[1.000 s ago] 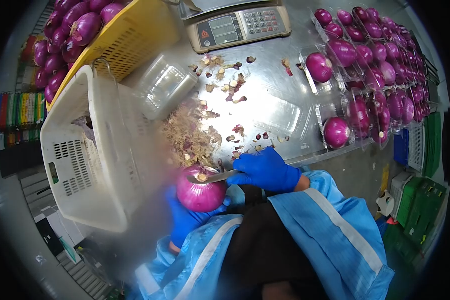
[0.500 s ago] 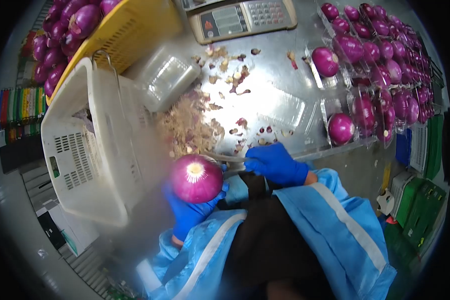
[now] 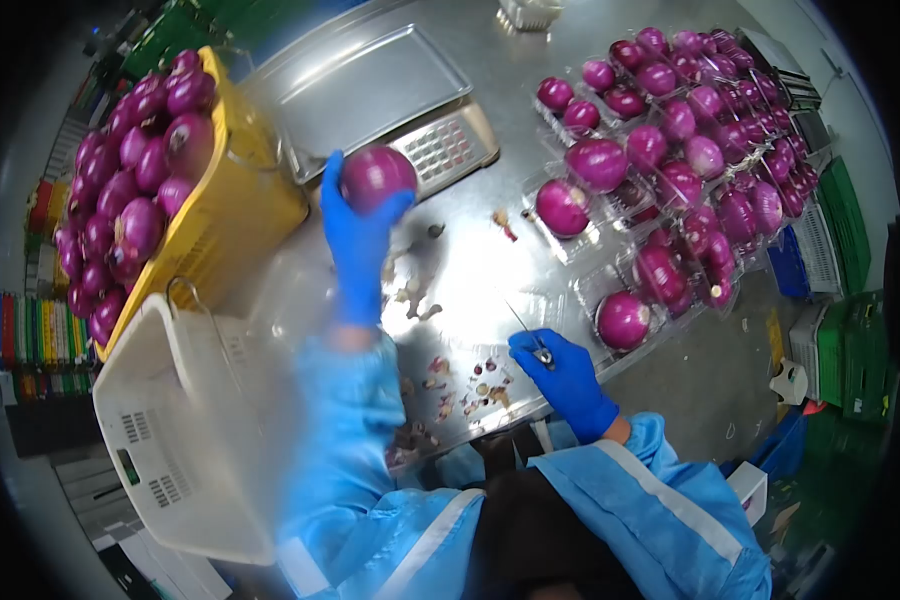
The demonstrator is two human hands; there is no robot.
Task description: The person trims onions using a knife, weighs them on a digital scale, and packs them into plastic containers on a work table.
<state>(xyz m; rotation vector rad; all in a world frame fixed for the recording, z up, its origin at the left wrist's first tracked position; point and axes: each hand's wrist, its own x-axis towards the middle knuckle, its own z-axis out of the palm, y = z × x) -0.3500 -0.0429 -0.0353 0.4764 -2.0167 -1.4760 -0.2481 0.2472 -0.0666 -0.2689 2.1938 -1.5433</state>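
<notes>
In my left hand (image 3: 355,250), gloved in blue, a large red onion (image 3: 378,177) is held up in front of the scale's keypad. The fingers curve around its sides. My right hand (image 3: 567,380), in a matching glove, is closed around a small knife (image 3: 543,356) above the table's front edge. Its thin blade points up and away from me. Onion peelings and trimmings (image 3: 485,392) lie scattered left of the knife. Right of it, another red onion (image 3: 623,320) sits in a clear plastic tray.
Several clear trays of red onions (image 3: 680,185) cover the metal table's right side. A weighing scale (image 3: 445,150) with a steel pan (image 3: 370,85) stands at the back. Left are a yellow crate (image 3: 235,170) piled with onions and a white plastic basket (image 3: 185,440).
My left hand has lifted the onion forward from near my body to the scale. My right hand has shifted slightly, turning the knife's blade away from me. The view has moved too.
</notes>
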